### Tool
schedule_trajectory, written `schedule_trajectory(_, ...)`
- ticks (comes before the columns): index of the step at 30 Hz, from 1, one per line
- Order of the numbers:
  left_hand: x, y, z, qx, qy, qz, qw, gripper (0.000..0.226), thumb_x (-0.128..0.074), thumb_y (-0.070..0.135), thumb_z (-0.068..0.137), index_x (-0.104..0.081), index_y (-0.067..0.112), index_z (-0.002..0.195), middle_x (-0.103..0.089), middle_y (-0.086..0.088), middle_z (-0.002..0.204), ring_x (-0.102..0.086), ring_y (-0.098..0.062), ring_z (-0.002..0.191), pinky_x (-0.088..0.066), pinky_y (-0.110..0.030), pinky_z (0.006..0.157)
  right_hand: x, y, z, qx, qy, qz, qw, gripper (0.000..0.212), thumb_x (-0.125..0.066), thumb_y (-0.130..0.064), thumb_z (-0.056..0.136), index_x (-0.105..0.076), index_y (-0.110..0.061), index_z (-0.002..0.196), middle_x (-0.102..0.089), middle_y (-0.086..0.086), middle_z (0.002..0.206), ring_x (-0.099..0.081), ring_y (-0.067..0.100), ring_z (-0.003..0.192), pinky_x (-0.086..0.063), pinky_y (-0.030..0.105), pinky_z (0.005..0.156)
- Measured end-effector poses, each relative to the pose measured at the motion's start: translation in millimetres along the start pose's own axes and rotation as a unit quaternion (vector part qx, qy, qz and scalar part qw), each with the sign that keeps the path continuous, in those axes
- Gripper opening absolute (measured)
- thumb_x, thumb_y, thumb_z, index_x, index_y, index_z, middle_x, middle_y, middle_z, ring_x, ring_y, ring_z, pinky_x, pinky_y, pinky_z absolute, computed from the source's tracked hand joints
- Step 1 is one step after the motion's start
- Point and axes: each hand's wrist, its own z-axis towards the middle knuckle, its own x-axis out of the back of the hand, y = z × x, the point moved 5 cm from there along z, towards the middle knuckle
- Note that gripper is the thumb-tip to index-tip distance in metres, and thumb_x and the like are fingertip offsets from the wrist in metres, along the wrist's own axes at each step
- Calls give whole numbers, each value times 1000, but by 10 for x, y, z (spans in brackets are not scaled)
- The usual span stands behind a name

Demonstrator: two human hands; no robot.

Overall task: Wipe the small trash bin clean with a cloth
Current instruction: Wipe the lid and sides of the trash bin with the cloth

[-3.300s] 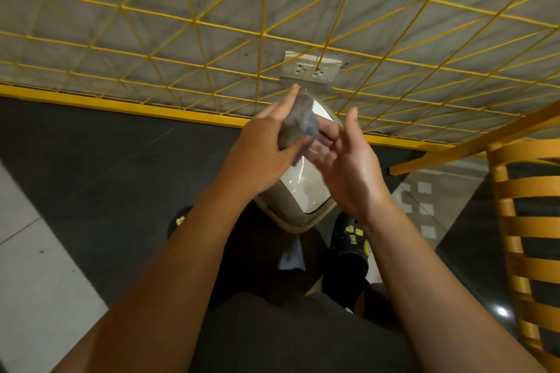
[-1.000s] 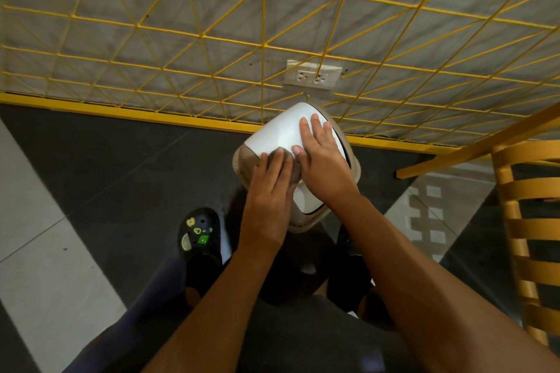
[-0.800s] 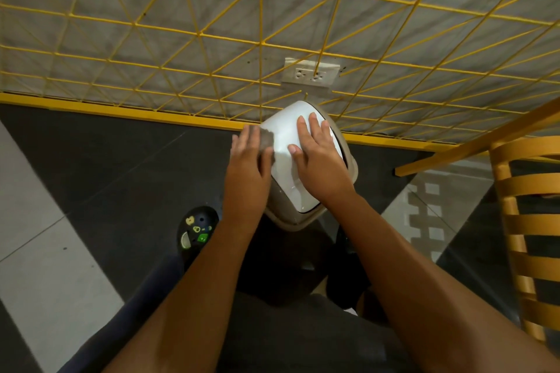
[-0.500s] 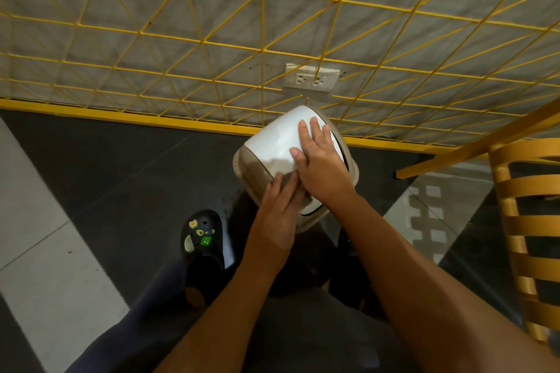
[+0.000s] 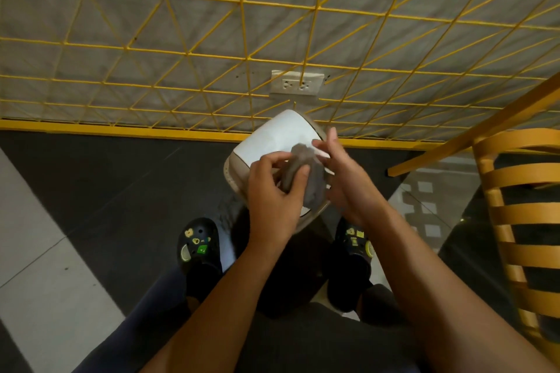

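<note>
left hand (image 5: 272, 200) grips cloth (image 5: 313, 188) over trash bin (image 5: 272, 136) | right hand (image 5: 348, 188) at cloth edge, grip unclear | wall (image 5: 212, 39) 12 o'clock, chair (image 5: 521, 221) 3 o'clock

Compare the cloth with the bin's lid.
The cloth is dark grey, while the lid is white. The cloth is crumpled and limp, while the lid is smooth, domed and rigid-looking. The left hand grips the cloth, while the lid sits on the bin. The cloth also looks smaller than the lid. Both are plain, with no pattern.
</note>
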Motion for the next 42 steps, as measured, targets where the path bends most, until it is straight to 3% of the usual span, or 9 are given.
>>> schedule_trajectory(2, -136, 58, 55, -3, -40, 21, 999, 23, -66, 22, 82, -56, 19, 102, -56, 4, 104, -57, -5, 93, -50, -16, 80, -76, 34, -89, -22, -97, 60, 993, 52, -42, -59, 84, -69, -20, 104, -65, 12, 118, -58, 24, 115, -44, 42, 102)
schedule_trajectory(5, -320, 123, 182, -18, -109, 72, 991, 20, -63, 23, 84, -60, 20, 104, -56, 8, 101, -55, -1, 89, -43, -1, 71, 77, 12, -67, 7, -61, 107, 992, 38, -42, -37, 95, -66, -10, 107, -66, 17, 112, -62, 27, 107, -48, 39, 95)
schedule_trajectory(9, -342, 158, 488, -100, -56, 213, 970, 28, -61, 23, 83, -61, 13, 109, -58, -5, 115, -51, -18, 107, -39, -27, 89, 519, 63, 22, -15, 95, 116, 989, 32, -54, -34, 91, -56, -8, 109, -67, 12, 94, -63, 26, 88, -52, 30, 66)
schedule_trajectory(14, -422, -169, 796, -18, -114, 521, 846, 105, -63, 68, 64, -17, 16, 143, -18, -13, 151, -18, -31, 137, -18, -45, 108, 731, 123, 9, -25, 157, 144, 977, 44, -56, -32, 90, -51, 1, 119, -55, 33, 114, -60, 31, 90, -48, 43, 84)
schedule_trajectory(16, -437, -277, 817, 4, -146, 563, 814, 127, -67, 73, 53, -2, 15, 145, -10, -15, 152, -12, -33, 140, -15, -49, 110, 757, 144, 18, -23, 165, 144, 976, 46, -54, -30, 91, -50, 9, 114, -51, 42, 105, -55, 32, 79, -47, 41, 74)
schedule_trajectory(19, -423, -353, 815, 13, -180, 585, 791, 136, -72, 70, 50, 7, 13, 144, -12, -15, 151, -13, -33, 139, -18, -50, 110, 810, 187, 60, -37, 178, 136, 974, 31, -53, -31, 92, -56, -1, 89, -52, 22, 75, -53, 27, 67, -41, 35, 64)
schedule_trajectory(24, -335, -272, 800, -53, -193, 602, 773, 134, -76, 64, 50, 3, 10, 144, -18, -19, 146, -22, -35, 134, -20, -49, 108, 959, 280, 77, -69, 206, 144, 965, 46, -59, -34, 87, -51, -3, 121, -60, 17, 104, -60, 29, 96, -50, 38, 76)
schedule_trajectory(34, -51, -271, 716, -169, -322, 607, 707, 134, -85, 48, 46, -2, 14, 145, -7, -10, 153, -3, -29, 142, -3, -49, 114, 870, 354, 92, -67, 185, 98, 976, 17, -63, -29, 83, -61, -14, 92, -64, 12, 94, -62, 25, 87, -49, 34, 69)
schedule_trajectory(42, 71, -441, 570, -116, -409, 594, 683, 129, -79, 54, 54, 11, 31, 143, 15, 2, 155, 21, -28, 140, 13, -48, 111, 774, 325, 64, -13, 148, 24, 989, 22, -60, -27, 88, -60, -16, 107, -64, 13, 109, -61, 27, 101, -51, 40, 82)
